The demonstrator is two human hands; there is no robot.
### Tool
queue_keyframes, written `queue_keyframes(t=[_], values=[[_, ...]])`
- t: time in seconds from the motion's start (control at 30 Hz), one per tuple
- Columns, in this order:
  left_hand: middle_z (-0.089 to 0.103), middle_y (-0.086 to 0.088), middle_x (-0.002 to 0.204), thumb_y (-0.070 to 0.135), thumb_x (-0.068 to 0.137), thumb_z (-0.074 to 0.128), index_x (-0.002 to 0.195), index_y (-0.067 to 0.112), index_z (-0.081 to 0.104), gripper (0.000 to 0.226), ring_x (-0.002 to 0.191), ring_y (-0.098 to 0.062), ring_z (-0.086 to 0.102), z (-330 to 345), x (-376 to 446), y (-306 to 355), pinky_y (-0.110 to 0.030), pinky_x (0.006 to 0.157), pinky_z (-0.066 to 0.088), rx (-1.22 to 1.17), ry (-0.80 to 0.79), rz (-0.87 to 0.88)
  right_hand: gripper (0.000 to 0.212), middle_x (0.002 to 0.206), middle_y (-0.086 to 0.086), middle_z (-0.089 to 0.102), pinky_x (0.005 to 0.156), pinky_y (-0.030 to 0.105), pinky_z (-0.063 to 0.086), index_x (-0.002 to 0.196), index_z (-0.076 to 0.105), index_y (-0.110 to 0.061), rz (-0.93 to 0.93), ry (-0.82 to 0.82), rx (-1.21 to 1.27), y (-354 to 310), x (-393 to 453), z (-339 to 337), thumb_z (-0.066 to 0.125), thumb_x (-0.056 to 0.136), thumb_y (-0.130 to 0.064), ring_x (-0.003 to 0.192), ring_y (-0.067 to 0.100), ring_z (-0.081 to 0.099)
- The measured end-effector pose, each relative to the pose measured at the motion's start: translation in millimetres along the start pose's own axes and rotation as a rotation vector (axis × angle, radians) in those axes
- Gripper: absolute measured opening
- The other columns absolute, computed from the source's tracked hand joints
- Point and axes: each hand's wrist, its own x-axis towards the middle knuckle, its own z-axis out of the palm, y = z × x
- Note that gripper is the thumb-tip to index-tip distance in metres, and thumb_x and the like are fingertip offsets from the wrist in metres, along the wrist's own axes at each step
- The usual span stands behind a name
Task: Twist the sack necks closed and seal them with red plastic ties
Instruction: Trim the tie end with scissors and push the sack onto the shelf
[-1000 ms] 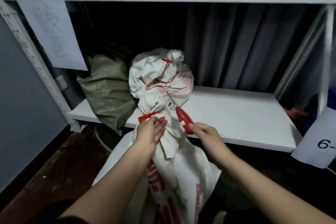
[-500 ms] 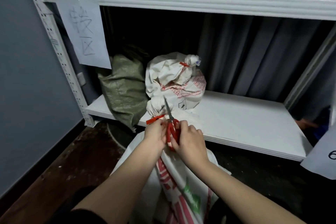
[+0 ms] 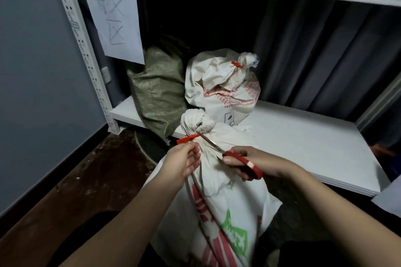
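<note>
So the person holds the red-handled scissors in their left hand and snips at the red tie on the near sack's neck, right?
Not quite. The head view shows the red-handled scissors in the right hand, not the left. The left hand is at the near sack just below its neck, under the red tie. The blade tips do reach toward that tie at the neck.

Tied sack (image 3: 221,91) on shelf (image 3: 293,136), behind near sack (image 3: 217,201).
</note>
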Motion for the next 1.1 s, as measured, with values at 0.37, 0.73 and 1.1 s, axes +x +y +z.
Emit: queue_keyframes(t=[0.37,0.73,1.1], values=[[0.057,0.003,0.059,0.014,0.094,0.054,0.080,0.012,0.059,0.015,0.039,-0.001,0.054,-16,-7,11,-0.013,0.042,0.044,0.083,-0.032,0.036,0.047,0.058,0.007,0.041,0.055,0.034,0.029,0.070,0.052,-0.013,0.205,-0.432,-0.175,-45,18,-27,0.053,0.085,-0.058,0.051,0.021,0.035],[0.061,0.003,0.060,0.015,0.091,0.059,0.081,0.012,0.065,0.012,0.046,-0.002,0.057,-28,-17,10,-0.013,0.046,0.046,0.192,-0.086,0.057,0.046,0.053,0.004,0.042,0.040,0.023,0.032,0.083,0.055,-0.002,0.215,-0.468,-0.228,-64,57,-17,0.051,0.091,-0.047,0.039,0.012,0.036],[0.059,0.006,0.052,0.014,0.091,0.059,0.081,0.011,0.062,0.011,0.041,-0.001,0.054,-34,-21,9,-0.013,0.045,0.044,0.213,-0.081,0.075,0.050,0.058,0.008,0.047,0.043,0.021,0.041,0.086,0.058,-0.001,0.262,-0.545,-0.190,-66,73,-24,0.057,0.087,-0.051,0.041,0.013,0.042]])
